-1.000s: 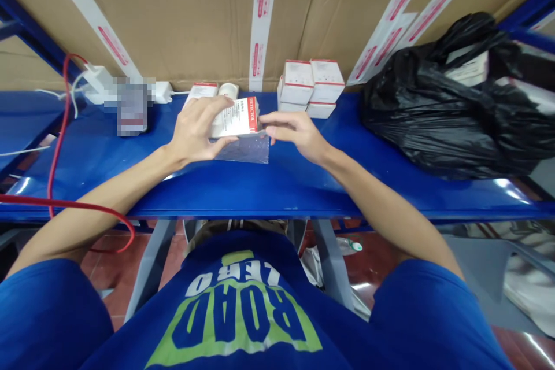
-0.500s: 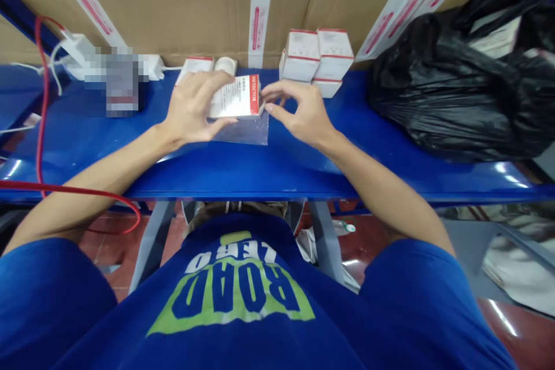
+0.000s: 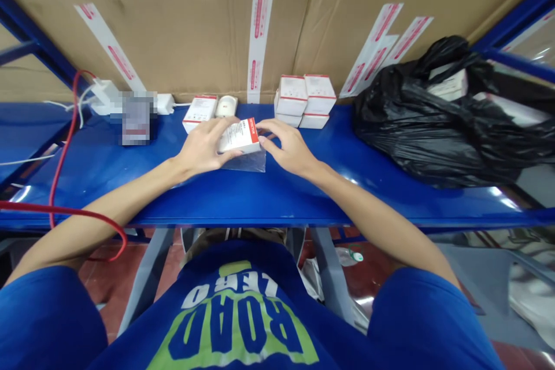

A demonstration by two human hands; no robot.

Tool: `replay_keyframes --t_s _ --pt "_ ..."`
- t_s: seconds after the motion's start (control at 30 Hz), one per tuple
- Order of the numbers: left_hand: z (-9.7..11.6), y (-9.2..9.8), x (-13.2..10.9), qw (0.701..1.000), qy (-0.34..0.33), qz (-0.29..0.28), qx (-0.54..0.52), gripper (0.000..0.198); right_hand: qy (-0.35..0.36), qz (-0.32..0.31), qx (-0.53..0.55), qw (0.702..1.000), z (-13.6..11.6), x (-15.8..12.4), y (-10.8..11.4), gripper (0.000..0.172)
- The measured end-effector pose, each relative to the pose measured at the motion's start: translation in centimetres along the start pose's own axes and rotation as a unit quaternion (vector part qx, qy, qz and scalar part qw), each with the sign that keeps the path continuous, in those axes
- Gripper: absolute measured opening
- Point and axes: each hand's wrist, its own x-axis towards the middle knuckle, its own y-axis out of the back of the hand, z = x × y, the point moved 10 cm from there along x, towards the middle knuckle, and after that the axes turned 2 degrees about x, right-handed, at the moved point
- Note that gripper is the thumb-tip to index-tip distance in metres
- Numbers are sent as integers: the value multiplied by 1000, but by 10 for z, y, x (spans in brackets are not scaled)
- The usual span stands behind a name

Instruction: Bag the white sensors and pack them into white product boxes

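Observation:
A small white carton with a red end band, a detector box (image 3: 237, 136), is tilted just above the table. My left hand (image 3: 203, 147) is closed around its left part, thumb at the front and fingers behind. At the red end, my right hand (image 3: 286, 147) has its thumb and fingertips closed on the box's edge; what exactly they pinch there is hard to see. Under the box lies a clear plastic bag (image 3: 251, 162), partly covered. Behind my left hand stand another white box (image 3: 200, 111) and a rounded white device (image 3: 226, 107).
Several white boxes (image 3: 292, 95) are stacked at the back of the blue table (image 3: 243, 199). A black plastic bag (image 3: 416, 133) fills the right side. Toward the left are a power strip (image 3: 105, 94) and a red cable (image 3: 65, 170) crossing my left arm. Cardboard (image 3: 186, 23) walls the back.
The camera view has tilted up, so everything sits lower in the picture. My left hand keeps its hold on the box, and my right fingers have come against its red end.

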Motion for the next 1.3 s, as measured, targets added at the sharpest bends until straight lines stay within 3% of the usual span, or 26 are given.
replay_keyframes --t_s 0.27,0.43,0.6,0.73,0.83,0.9,1.0,1.13,1.3 --pt "-4 -4 -1 995 85 -48 12 69 -37 -67 -4 997 7 -2 -17 63" --pt "-4 -7 -1 988 137 -60 -28 68 -41 -78 -26 996 15 -3 -22 58" --pt "-6 -9 -1 975 162 -31 -150 67 -65 -52 24 996 28 -1 -17 59" --pt "-19 -10 0 951 180 -22 -250 49 -97 -30 -2 995 43 -1 -10 60" --pt "-36 -11 3 965 175 -64 -186 29 -85 4 -91 992 35 -2 -2 49" --pt "-48 -19 1 972 163 -140 -91 18 -41 4 -138 990 11 -2 -8 42" --pt "-62 -36 -7 958 135 -251 -13 13 37 -71 -189 979 -30 -6 -41 50" --pt "-69 -41 -10 953 115 -279 22 16 40 -189 -245 950 -51 -10 -79 56" --pt "-69 -41 -12 938 153 -307 44 14 -17 -244 -264 933 -41 -15 -73 49"
